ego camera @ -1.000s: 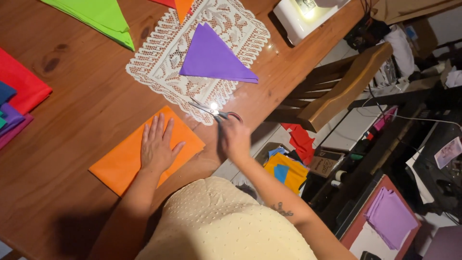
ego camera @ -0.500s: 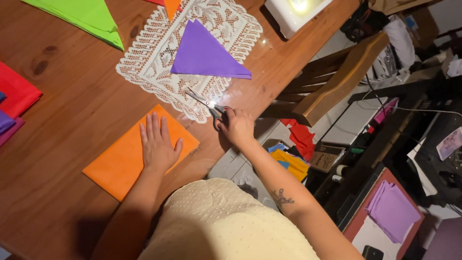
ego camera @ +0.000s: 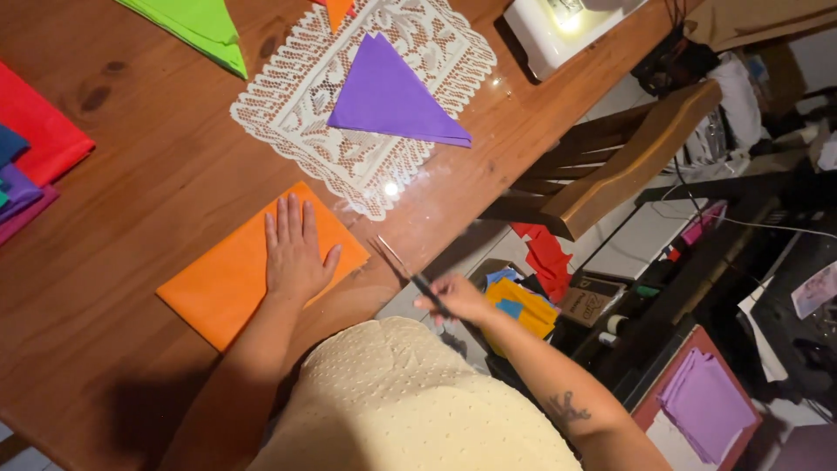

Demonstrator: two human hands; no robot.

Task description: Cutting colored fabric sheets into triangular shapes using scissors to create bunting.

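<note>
Left hand [ego camera: 295, 253] is lying flat on the orange folded paper [ego camera: 235, 270], centre-left on the desk [ego camera: 131, 174]. Right hand [ego camera: 458, 299] is gripping the scissors [ego camera: 410, 272]. Paper looks light and floppy; pin near the fold.

A lace doily [ego camera: 305, 113] at twelve o'clock bears a purple triangle [ego camera: 388, 96], green fabric [ego camera: 196, 26] at eleven, a wooden chair [ego camera: 628, 170] at three.
</note>
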